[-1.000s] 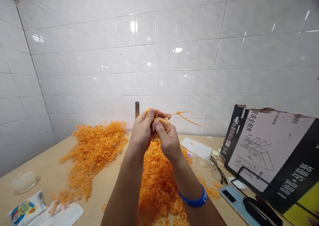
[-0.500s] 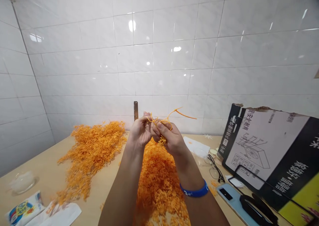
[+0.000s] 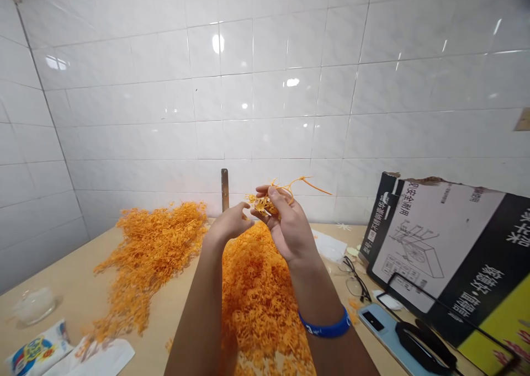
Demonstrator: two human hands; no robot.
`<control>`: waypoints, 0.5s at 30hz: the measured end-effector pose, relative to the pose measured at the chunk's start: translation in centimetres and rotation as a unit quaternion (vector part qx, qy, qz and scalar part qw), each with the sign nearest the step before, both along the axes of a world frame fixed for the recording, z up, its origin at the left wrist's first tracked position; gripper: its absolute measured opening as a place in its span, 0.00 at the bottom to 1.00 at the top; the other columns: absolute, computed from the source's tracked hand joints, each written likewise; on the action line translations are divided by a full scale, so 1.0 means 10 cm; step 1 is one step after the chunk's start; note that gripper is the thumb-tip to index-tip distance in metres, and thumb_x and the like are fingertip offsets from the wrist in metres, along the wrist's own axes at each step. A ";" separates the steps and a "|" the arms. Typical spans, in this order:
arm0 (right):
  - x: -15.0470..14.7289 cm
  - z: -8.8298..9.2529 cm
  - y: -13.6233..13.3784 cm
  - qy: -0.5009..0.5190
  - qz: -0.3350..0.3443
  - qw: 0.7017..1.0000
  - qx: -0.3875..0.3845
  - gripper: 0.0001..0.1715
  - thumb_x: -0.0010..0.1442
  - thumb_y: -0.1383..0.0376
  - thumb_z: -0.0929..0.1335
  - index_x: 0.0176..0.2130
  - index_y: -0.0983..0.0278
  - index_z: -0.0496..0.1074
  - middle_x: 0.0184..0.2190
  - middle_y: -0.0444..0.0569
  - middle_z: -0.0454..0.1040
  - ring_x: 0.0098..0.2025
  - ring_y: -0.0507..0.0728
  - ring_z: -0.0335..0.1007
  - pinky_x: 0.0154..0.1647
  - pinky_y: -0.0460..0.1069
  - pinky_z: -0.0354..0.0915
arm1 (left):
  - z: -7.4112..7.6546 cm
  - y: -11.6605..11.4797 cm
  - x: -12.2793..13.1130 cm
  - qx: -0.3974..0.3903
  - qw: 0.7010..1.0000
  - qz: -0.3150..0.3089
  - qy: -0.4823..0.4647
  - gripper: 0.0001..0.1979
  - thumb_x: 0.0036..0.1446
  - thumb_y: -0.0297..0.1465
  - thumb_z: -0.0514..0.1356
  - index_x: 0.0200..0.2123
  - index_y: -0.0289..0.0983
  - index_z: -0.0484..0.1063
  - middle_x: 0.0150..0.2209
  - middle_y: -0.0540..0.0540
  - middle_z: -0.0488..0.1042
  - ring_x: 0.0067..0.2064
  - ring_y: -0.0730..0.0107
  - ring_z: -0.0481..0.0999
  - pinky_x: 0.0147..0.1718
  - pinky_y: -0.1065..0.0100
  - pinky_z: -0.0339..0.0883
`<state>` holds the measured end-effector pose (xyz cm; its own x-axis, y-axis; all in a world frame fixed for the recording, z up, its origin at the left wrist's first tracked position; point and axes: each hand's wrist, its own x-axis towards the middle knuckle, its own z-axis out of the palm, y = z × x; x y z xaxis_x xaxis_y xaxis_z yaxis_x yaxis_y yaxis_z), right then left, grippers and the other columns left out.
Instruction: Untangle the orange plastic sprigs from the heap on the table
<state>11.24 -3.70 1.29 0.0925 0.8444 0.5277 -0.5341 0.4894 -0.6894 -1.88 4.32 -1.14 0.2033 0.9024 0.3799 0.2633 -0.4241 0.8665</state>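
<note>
My right hand [image 3: 292, 224] is closed on an orange plastic sprig [image 3: 265, 204] with thin branching stems. One long stem sticks out to the right above the knuckles. My left hand [image 3: 229, 224] is just left of the sprig, thumb and fingers apart, with nothing visible in it. Its fingertips are partly hidden. Below both hands spreads a large heap of orange plastic pieces [image 3: 260, 287] between my forearms. Another tangled pile of orange sprigs [image 3: 159, 249] lies on the table to the left.
A printed cardboard box [image 3: 434, 243] leans at the right. In front of it are a blue phone [image 3: 383, 332] and eyeglasses [image 3: 358, 282]. At left are a clear dish [image 3: 35, 305] and a tissue packet [image 3: 39, 349]. A dark upright strip [image 3: 224, 191] stands near the tiled wall.
My left hand has come off the sprig and moved slightly left and down. The sprig has turned in my right hand, its flowery end now pointing left.
</note>
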 end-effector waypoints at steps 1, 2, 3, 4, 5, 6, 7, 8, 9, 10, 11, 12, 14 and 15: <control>0.00 0.00 0.01 0.015 -0.002 1.000 -0.004 0.17 0.46 0.53 0.77 0.31 0.63 0.77 0.35 0.45 0.71 0.37 0.52 0.67 0.38 0.48 0.73 | -0.02 0.02 0.00 -0.006 1.000 0.004 0.028 0.13 0.36 0.27 0.70 0.29 0.38 0.76 0.24 0.47 0.75 0.28 0.61 0.73 0.31 0.68 0.64; 0.00 0.00 0.02 0.029 -0.003 1.000 -0.007 0.17 0.45 0.54 0.78 0.30 0.63 0.77 0.35 0.45 0.71 0.37 0.52 0.67 0.40 0.49 0.73 | -0.04 0.04 0.00 -0.012 0.998 0.008 0.055 0.12 0.35 0.28 0.71 0.28 0.38 0.76 0.25 0.46 0.75 0.29 0.59 0.74 0.31 0.67 0.64; 0.00 -0.01 0.04 0.043 -0.003 0.999 -0.010 0.17 0.43 0.55 0.79 0.29 0.63 0.77 0.34 0.45 0.71 0.36 0.52 0.67 0.41 0.50 0.73 | -0.06 0.07 0.00 -0.017 0.997 0.011 0.077 0.11 0.36 0.29 0.71 0.27 0.39 0.76 0.26 0.45 0.76 0.30 0.57 0.75 0.32 0.66 0.65; 0.00 -0.01 0.05 0.055 -0.004 0.998 -0.011 0.18 0.42 0.55 0.79 0.29 0.63 0.77 0.34 0.45 0.71 0.36 0.52 0.68 0.41 0.50 0.73 | -0.07 0.09 0.01 -0.021 0.995 0.011 0.093 0.09 0.38 0.30 0.70 0.27 0.39 0.76 0.27 0.44 0.77 0.32 0.54 0.76 0.34 0.64 0.66; 0.01 -0.01 0.07 0.065 -0.005 0.998 -0.011 0.18 0.41 0.56 0.80 0.28 0.64 0.77 0.33 0.45 0.72 0.35 0.52 0.68 0.41 0.50 0.73 | -0.08 0.11 0.02 -0.022 0.994 0.010 0.103 0.07 0.40 0.31 0.69 0.26 0.39 0.76 0.28 0.42 0.78 0.35 0.52 0.77 0.36 0.63 0.67; 0.01 -0.02 0.08 0.073 -0.008 0.997 -0.011 0.17 0.41 0.56 0.80 0.27 0.64 0.77 0.33 0.45 0.72 0.35 0.52 0.68 0.41 0.50 0.73 | -0.08 0.13 0.03 -0.021 0.994 0.009 0.108 0.05 0.43 0.31 0.68 0.27 0.39 0.77 0.29 0.41 0.79 0.37 0.50 0.78 0.39 0.61 0.68; 0.02 -0.02 0.10 0.080 -0.012 0.997 -0.010 0.16 0.41 0.57 0.80 0.26 0.64 0.77 0.32 0.45 0.72 0.35 0.52 0.68 0.41 0.50 0.73 | -0.07 0.15 0.04 -0.017 0.994 0.007 0.107 0.05 0.46 0.32 0.66 0.28 0.38 0.77 0.32 0.39 0.79 0.40 0.49 0.78 0.41 0.59 0.68; 0.02 -0.03 0.10 0.082 -0.017 0.996 -0.008 0.15 0.42 0.58 0.79 0.26 0.64 0.77 0.32 0.45 0.73 0.36 0.52 0.68 0.41 0.50 0.73 | -0.05 0.16 0.06 -0.010 0.995 0.003 0.099 0.06 0.49 0.33 0.65 0.30 0.37 0.77 0.36 0.38 0.80 0.44 0.48 0.77 0.44 0.58 0.67; 0.03 -0.03 0.11 0.079 -0.021 0.997 -0.007 0.14 0.43 0.58 0.78 0.26 0.64 0.76 0.32 0.45 0.73 0.36 0.53 0.69 0.40 0.50 0.72 | -0.02 0.16 0.08 0.000 0.996 -0.001 0.086 0.09 0.53 0.35 0.62 0.34 0.36 0.77 0.41 0.37 0.79 0.47 0.49 0.76 0.47 0.58 0.67; 0.03 -0.04 0.11 0.074 -0.025 0.997 -0.006 0.12 0.45 0.59 0.77 0.26 0.64 0.76 0.32 0.46 0.73 0.37 0.54 0.69 0.39 0.50 0.72 | 0.02 0.14 0.11 0.012 0.997 -0.004 0.070 0.13 0.58 0.37 0.58 0.40 0.36 0.76 0.46 0.36 0.78 0.50 0.51 0.75 0.49 0.58 0.67; 0.03 -0.04 0.11 0.070 -0.029 0.997 -0.006 0.11 0.46 0.60 0.76 0.26 0.64 0.76 0.31 0.46 0.73 0.38 0.54 0.69 0.38 0.49 0.71 | 0.06 0.11 0.13 0.023 0.999 -0.011 0.046 0.17 0.63 0.39 0.52 0.46 0.35 0.74 0.51 0.36 0.75 0.52 0.54 0.74 0.50 0.59 0.67; 0.03 -0.04 0.11 0.068 -0.032 0.997 -0.007 0.10 0.48 0.60 0.74 0.27 0.64 0.76 0.31 0.47 0.73 0.39 0.55 0.69 0.37 0.48 0.71 | 0.11 0.06 0.16 0.032 0.999 -0.027 0.011 0.22 0.66 0.42 0.47 0.51 0.35 0.71 0.55 0.36 0.72 0.53 0.57 0.73 0.50 0.60 0.67; 0.02 -0.04 0.11 0.073 -0.040 0.997 -0.010 0.09 0.49 0.60 0.72 0.27 0.64 0.76 0.32 0.46 0.72 0.39 0.55 0.68 0.35 0.48 0.69 | 0.20 -0.07 0.19 0.048 0.992 -0.086 -0.073 0.28 0.68 0.46 0.40 0.56 0.34 0.65 0.57 0.34 0.70 0.53 0.58 0.74 0.49 0.61 0.69; 0.01 -0.04 0.11 0.077 -0.045 0.996 -0.010 0.10 0.50 0.59 0.72 0.27 0.64 0.75 0.32 0.46 0.72 0.38 0.55 0.68 0.34 0.47 0.69 | 0.23 -0.15 0.21 0.059 0.985 -0.121 -0.111 0.30 0.67 0.48 0.40 0.57 0.34 0.65 0.57 0.34 0.70 0.53 0.58 0.74 0.48 0.60 0.69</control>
